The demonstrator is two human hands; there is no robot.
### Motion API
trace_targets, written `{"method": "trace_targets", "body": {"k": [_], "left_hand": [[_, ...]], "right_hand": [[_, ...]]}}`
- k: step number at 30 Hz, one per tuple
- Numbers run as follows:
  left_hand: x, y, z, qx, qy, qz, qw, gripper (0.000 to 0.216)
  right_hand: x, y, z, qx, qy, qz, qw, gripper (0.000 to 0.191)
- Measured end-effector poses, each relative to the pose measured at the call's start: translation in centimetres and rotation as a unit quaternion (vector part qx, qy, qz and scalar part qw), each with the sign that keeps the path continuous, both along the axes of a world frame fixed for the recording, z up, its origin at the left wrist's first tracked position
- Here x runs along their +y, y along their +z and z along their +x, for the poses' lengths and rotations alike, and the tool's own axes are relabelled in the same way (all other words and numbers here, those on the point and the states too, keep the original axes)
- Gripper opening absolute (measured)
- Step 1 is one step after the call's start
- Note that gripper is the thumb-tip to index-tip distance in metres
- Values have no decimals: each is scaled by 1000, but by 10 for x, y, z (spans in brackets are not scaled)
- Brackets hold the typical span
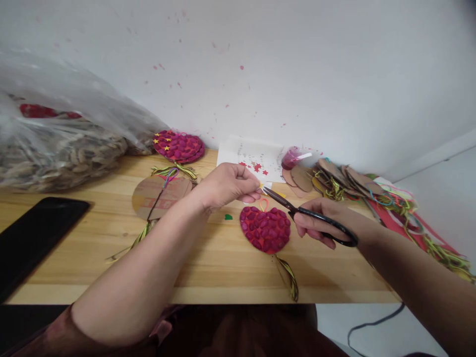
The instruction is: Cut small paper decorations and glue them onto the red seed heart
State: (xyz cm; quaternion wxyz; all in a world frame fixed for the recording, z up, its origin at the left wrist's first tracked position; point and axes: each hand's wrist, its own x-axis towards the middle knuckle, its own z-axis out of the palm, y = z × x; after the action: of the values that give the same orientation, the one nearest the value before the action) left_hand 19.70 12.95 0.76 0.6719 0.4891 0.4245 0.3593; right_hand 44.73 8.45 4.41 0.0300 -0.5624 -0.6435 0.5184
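- Pale wooden tabletop point(223, 267) across the whole view, pushed up against a white wall.
- Big clear plastic bag of pale seeds point(63, 144) slumped at the back left, well apart from both hands.
- Flat black slab point(33, 233) at the left front edge (phone or tablet, can't tell), screen dark.
- Messy heap of brown cardboard cut-outs and coloured threads point(349, 178) along the back right, trailing off toward the right edge.
- White sheet with little red stars point(253, 153) back by the wall, just behind the hands.
- Plain round cardboard disc point(159, 196) left of centre, a thread across it and a yellow-green tassel hanging toward the front.
- Round red seed-covered ornament with yellow stars point(179, 146) behind that disc, near the bag.
- Red heart-shaped seed-covered ornament point(265, 229) flat on the wood dead centre, between the two hands, orange loop on top, tassel trailing to the front edge.
- Left hand point(226, 186) just behind and left of the heart, thumb and fingertips pinched tight on a small yellow scrap point(265, 186).
- Right hand point(320, 225) just right of the heart, fingers through the loops and clenched around black-handled scissors point(312, 215), blade tips right up at the scrap, above the heart's loop.
- Tiny green fleck point(228, 216) on the wood, just left of the heart.
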Motion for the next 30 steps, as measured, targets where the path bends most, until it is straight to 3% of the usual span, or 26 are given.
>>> {"method": "trace_targets", "body": {"k": [9,15,22,30], "left_hand": [[-2,3,0,-6,-11,-15,1000,9],[-2,4,0,1,-12,-18,1000,9],[-3,5,0,-1,-11,-18,1000,9],[-2,6,-2,4,-13,-17,1000,9]], "right_hand": [[2,3,1,-72,-22,6,997,51],[1,6,-1,-102,6,46,994,43],[-2,7,-2,-134,55,132,981,48],[-4,8,-8,-144,52,162,975,49]]}}
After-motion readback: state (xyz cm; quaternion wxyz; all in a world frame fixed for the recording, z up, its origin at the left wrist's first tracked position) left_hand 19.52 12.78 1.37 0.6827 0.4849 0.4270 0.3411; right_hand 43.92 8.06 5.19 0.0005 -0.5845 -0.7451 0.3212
